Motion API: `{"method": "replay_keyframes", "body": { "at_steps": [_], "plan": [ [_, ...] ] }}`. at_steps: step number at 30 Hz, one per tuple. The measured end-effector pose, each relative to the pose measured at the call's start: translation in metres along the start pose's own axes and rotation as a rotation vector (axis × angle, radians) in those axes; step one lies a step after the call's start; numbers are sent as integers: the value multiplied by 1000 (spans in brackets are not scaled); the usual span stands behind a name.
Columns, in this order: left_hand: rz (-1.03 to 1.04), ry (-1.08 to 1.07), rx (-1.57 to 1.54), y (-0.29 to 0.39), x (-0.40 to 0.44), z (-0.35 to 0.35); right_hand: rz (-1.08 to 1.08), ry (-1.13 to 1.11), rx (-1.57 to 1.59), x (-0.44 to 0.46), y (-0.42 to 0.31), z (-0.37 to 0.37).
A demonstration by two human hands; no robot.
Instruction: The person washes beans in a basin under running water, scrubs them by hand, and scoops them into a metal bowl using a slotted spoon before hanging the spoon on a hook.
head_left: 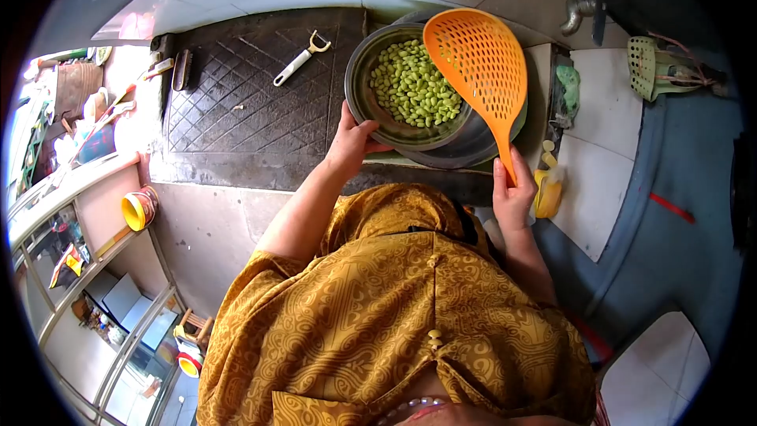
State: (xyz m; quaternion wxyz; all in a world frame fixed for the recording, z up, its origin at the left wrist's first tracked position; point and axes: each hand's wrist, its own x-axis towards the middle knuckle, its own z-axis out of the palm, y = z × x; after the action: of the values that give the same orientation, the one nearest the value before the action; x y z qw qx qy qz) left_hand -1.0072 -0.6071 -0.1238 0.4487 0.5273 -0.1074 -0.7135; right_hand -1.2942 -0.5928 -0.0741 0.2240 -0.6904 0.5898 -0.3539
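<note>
My left hand (352,142) is closed on the near-left rim of a metal bowl (359,95), thumb over the edge. Shelled green beans (410,83) fill the bottom of this bowl. In my right hand (514,189) is the handle of an orange slotted skimmer (481,59), fingers wrapped round it. The skimmer's wide perforated head is over the bowl's right side and hides part of the rim. Below and to the right of the bowl is a larger dark basin (465,146), mostly covered by the bowl and skimmer.
A white-handled peeler (300,61) and a brush (181,71) lie on the dark grooved slab (244,122) to the left. A tap (579,8) juts from the wall at the upper right. A yellow container (550,192) stands beside my right hand.
</note>
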Motion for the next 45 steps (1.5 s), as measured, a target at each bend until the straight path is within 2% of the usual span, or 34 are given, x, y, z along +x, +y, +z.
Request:
{"method": "replay_keyframes", "body": {
  "at_steps": [4,6,8,12,16,20,23,26,30,36,42,45],
  "plan": [
    [1,-59,-12,5,10,13,2,27,-51,59,-31,-27],
    [-14,-84,-8,11,17,31,-231,135,-183,100,-26,-39],
    [-9,-128,-6,17,25,50,-320,169,-244,147,-60,-54],
    [33,-203,13,23,44,83,-406,101,-323,210,-56,-71],
    [51,-218,79,33,54,104,-538,38,-352,226,-48,-82],
    [62,-215,80,40,57,114,-463,-34,-286,224,-46,-95],
    [68,-194,75,44,56,118,-305,-58,-227,227,-29,-110],
    [66,-178,91,47,55,119,-258,-103,-119,239,-27,-122],
    [69,-192,95,47,58,119,-183,-104,-123,242,-33,-122],
    [-5,-209,100,43,55,124,-353,-56,-104,249,-26,-122],
    [6,-178,57,42,52,128,-346,-9,-126,245,-23,-122],
    [90,-173,120,43,56,124,-228,1,-66,240,-29,-119]
  ]
}}
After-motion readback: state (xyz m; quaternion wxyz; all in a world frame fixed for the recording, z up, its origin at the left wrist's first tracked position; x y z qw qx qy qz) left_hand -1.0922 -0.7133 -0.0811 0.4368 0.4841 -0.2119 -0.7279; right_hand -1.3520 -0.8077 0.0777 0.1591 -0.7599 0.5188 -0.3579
